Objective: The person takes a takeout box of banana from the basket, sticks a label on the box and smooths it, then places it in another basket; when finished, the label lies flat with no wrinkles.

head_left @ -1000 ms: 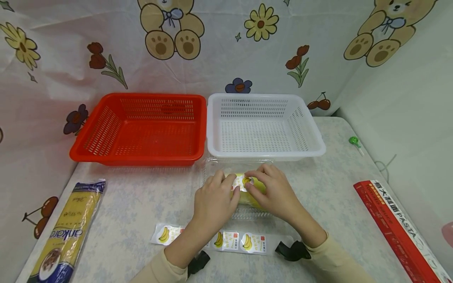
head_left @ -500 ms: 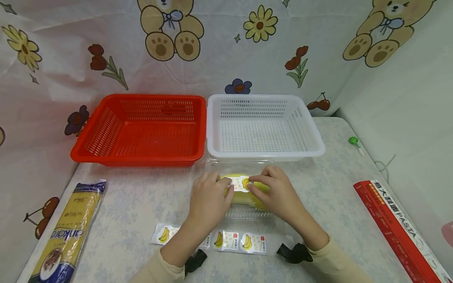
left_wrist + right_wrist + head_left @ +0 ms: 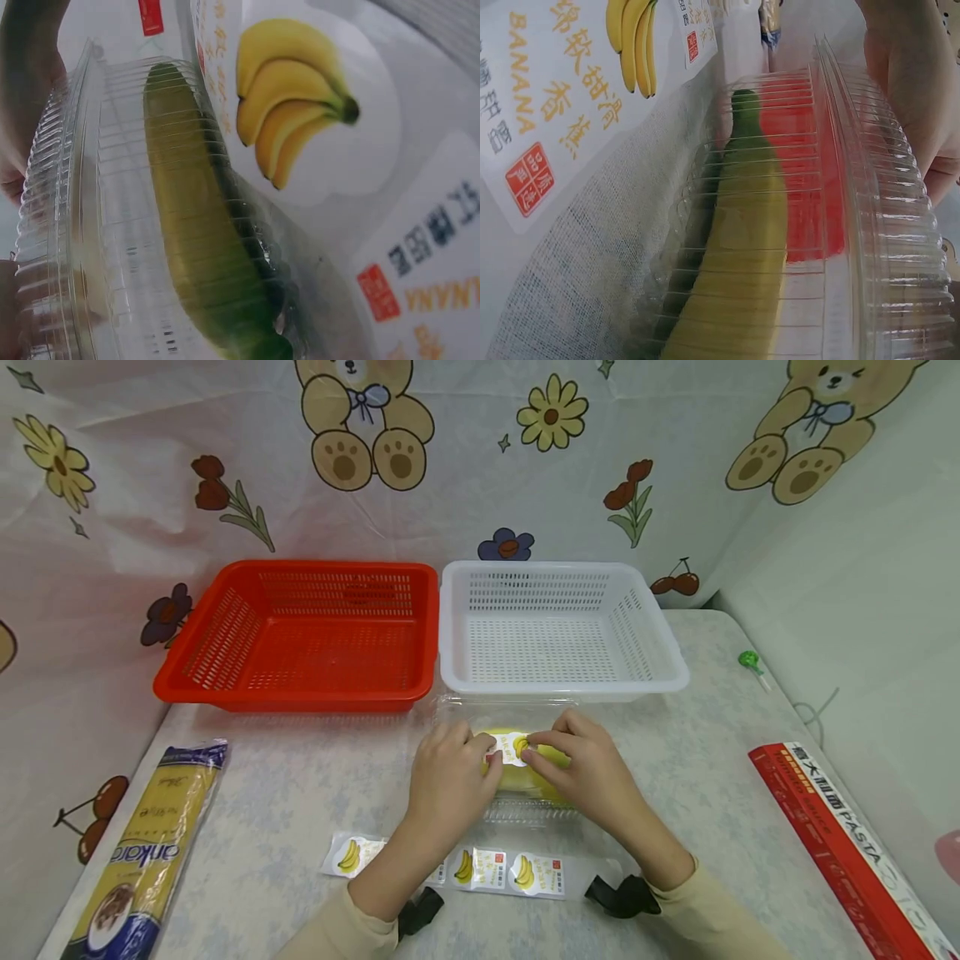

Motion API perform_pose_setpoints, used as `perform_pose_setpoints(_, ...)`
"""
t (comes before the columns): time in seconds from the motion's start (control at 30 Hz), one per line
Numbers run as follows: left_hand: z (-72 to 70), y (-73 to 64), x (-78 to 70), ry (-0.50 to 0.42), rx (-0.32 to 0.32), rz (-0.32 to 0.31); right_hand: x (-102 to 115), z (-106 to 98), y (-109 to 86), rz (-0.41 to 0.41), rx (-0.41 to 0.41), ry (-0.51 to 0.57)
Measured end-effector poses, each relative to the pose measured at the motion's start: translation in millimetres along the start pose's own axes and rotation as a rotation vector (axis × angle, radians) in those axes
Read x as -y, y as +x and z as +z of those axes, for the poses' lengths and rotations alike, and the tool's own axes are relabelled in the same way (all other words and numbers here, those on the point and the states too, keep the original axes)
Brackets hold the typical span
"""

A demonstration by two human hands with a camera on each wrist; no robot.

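Observation:
A clear plastic clamshell box (image 3: 528, 812) lies at the middle of the table, in front of the baskets. Inside it is a yellow banana, green at the end, seen through the ribbed wall in the left wrist view as a banana (image 3: 187, 202) and in the right wrist view as a banana (image 3: 750, 202). Over the lid, a white banana sticker (image 3: 510, 749) is held at both ends. My left hand (image 3: 453, 772) pinches its left end between thumb and forefinger. At the other end, my right hand (image 3: 585, 768) pinches it the same way. Fingertips cover the sticker's edges.
A strip of banana stickers (image 3: 480, 870) lies nearer me, partly under my left forearm. Behind the box stand a red basket (image 3: 300, 703) and a white basket (image 3: 562, 685). Pasta packs lie at left (image 3: 150, 843) and right (image 3: 840, 852); a green lollipop (image 3: 748, 659) is far right.
My left hand shifted slightly left, then back a little to the right. The sticker, tilted and partly hidden earlier, now spans straighter between both hands. My right hand has barely moved.

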State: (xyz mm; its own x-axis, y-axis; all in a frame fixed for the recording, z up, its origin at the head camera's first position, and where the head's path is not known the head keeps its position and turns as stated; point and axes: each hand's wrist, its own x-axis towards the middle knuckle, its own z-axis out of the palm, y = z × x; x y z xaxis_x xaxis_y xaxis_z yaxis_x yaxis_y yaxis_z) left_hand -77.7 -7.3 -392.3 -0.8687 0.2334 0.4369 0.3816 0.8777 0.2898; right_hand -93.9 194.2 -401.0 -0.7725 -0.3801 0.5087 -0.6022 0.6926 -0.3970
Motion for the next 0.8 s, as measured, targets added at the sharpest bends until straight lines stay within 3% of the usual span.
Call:
perform_pose_setpoints(0.47,1.1,-5.8,5.6,-0.069,-0.074,0.016,2.8,-5.5,-5.0,0.018,-0.027,0.018)
perform_pose_setpoints(0.8,-1.1,-4.2,6.1,-0.034,-0.002,0.015,6.5,-2.9,-3.2,0.042,0.028,-0.002)
